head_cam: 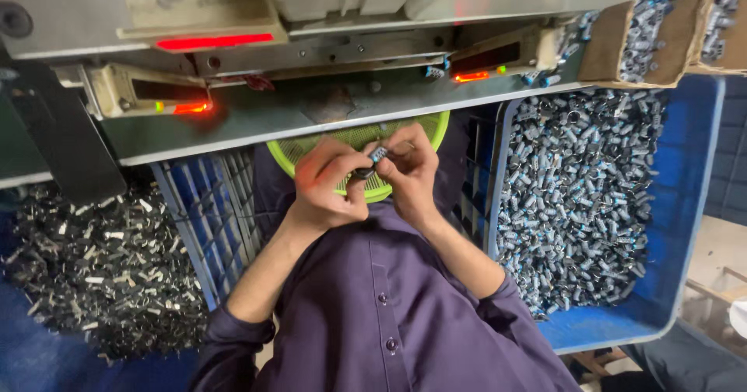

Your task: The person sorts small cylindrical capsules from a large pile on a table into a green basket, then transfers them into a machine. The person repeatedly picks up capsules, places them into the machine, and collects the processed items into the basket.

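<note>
I find the lighting even and moderately bright, apparently from overhead, with no hard shadows. Red indicator lamps [214,42] glow strongly and bleed onto the grey metal bench [257,119]. The metal parts in the blue crate [685,205] give small specular glints. Focus is acceptable centrally; the hands [366,178] look slightly soft. Straight edges bow towards the frame borders, and the lower left corner is dim.

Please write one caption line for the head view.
Both hands hold a small metal part over a green basket, beside a blue crate.
</note>
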Action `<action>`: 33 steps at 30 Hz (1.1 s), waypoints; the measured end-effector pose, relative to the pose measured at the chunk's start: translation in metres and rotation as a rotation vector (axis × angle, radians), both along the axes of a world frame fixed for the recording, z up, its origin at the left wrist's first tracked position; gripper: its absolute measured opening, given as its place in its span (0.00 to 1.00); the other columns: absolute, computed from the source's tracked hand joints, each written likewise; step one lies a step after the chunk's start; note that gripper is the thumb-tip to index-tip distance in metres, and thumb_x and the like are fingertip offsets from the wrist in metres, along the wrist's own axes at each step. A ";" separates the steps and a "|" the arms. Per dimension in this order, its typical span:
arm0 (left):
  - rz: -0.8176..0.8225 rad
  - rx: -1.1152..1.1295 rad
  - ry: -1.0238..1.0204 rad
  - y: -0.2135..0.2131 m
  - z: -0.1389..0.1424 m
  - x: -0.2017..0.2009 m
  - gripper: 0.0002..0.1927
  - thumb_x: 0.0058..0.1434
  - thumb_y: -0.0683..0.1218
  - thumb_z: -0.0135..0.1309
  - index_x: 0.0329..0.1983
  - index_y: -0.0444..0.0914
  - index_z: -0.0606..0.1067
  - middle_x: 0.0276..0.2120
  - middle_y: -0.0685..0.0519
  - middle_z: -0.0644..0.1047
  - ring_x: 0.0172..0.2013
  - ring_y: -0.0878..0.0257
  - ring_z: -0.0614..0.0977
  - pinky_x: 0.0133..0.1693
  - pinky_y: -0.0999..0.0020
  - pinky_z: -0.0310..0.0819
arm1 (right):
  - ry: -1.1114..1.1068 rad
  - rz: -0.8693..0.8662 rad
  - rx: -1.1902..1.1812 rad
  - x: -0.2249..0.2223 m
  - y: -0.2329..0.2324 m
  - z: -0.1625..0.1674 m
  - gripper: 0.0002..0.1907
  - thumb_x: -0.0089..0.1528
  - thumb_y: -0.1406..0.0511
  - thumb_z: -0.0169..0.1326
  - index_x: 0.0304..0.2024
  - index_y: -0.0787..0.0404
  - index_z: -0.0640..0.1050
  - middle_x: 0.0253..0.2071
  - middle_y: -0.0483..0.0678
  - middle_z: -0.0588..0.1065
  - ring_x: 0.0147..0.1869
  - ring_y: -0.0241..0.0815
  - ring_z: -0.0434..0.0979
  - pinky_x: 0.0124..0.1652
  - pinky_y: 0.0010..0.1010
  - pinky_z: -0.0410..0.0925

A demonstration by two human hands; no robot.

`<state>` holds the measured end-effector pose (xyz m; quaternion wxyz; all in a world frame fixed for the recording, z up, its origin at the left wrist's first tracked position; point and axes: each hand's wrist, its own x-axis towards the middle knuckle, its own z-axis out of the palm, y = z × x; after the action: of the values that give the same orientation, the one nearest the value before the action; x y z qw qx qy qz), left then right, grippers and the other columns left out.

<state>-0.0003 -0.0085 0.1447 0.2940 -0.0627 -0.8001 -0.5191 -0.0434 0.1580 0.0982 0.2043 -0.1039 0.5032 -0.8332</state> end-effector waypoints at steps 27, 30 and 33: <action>0.200 0.284 -0.367 -0.057 -0.085 -0.022 0.27 0.67 0.49 0.61 0.19 0.32 0.62 0.16 0.55 0.57 0.20 0.66 0.57 0.26 0.62 0.47 | 1.287 -0.091 0.845 -0.142 -0.078 0.067 0.12 0.59 0.76 0.59 0.44 0.61 0.80 0.37 0.53 0.79 0.40 0.59 0.79 0.40 0.47 0.71; 0.206 0.403 -0.363 -0.052 -0.070 -0.013 0.20 0.63 0.50 0.61 0.24 0.33 0.70 0.20 0.55 0.67 0.22 0.67 0.66 0.28 0.66 0.57 | 1.479 -0.052 0.941 -0.127 -0.060 0.094 0.16 0.50 0.73 0.58 0.41 0.60 0.81 0.36 0.53 0.79 0.39 0.56 0.79 0.40 0.48 0.70; -0.051 1.219 0.023 -0.038 -0.051 0.003 0.18 0.69 0.52 0.56 0.26 0.38 0.72 0.22 0.55 0.70 0.30 0.66 0.73 0.36 0.66 0.63 | 1.376 -0.024 0.652 -0.084 -0.046 0.094 0.16 0.54 0.78 0.58 0.42 0.58 0.83 0.39 0.48 0.81 0.43 0.49 0.83 0.41 0.42 0.72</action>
<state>0.0029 -0.0463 0.0939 0.2731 0.0920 -0.3541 -0.8897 -0.1277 0.1124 0.1920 -0.1443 -0.5289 0.7388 -0.3918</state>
